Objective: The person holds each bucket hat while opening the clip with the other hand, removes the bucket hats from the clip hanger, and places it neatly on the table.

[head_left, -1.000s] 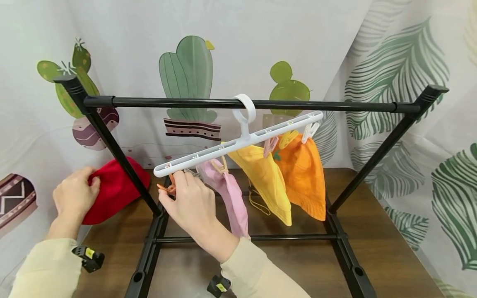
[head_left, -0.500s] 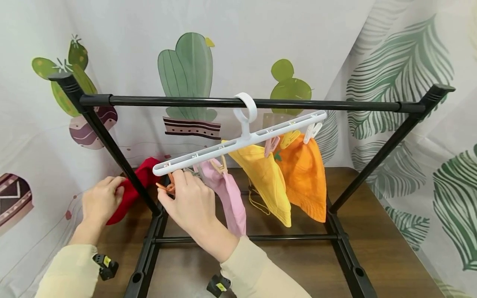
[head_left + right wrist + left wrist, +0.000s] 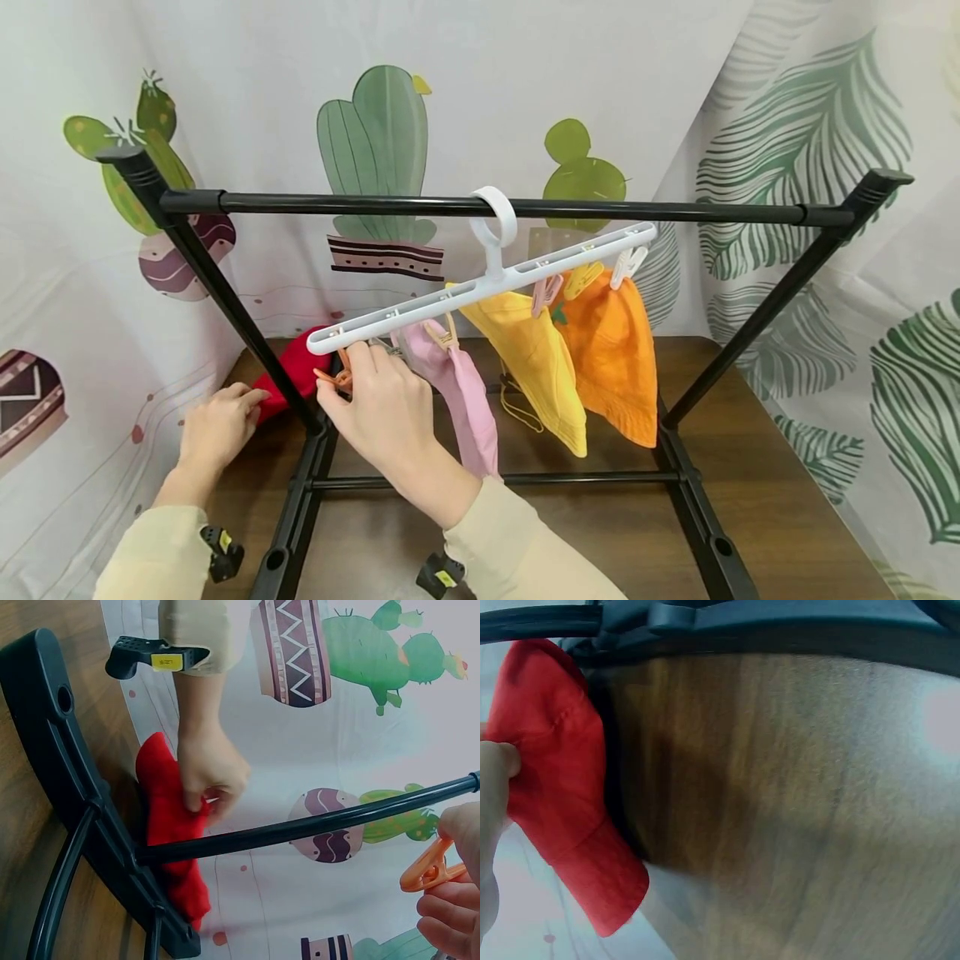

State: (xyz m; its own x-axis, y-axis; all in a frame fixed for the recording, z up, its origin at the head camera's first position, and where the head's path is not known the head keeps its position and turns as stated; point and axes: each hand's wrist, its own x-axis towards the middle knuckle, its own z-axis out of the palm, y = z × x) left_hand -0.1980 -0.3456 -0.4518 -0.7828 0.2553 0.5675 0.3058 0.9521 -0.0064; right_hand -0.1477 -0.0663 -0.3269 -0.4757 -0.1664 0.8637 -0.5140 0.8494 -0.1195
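While the left hand (image 3: 217, 423) pinches the near part of a red fabric hat (image 3: 562, 772) between nearly closed thumb and fingers, the right hand (image 3: 388, 407) pinches an orange clothespin (image 3: 415, 882) just below the low left end of the white hanger (image 3: 442, 294). The hat is at left, beside the black rack (image 3: 360, 206); it looks light, soft and floppy, probably best held by its edge.

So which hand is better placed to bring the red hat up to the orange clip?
Left, I'd judge: the left hand already pinches the red hat, while the right hand is occupied, holding the orange clip at the lower end of the white hanger.
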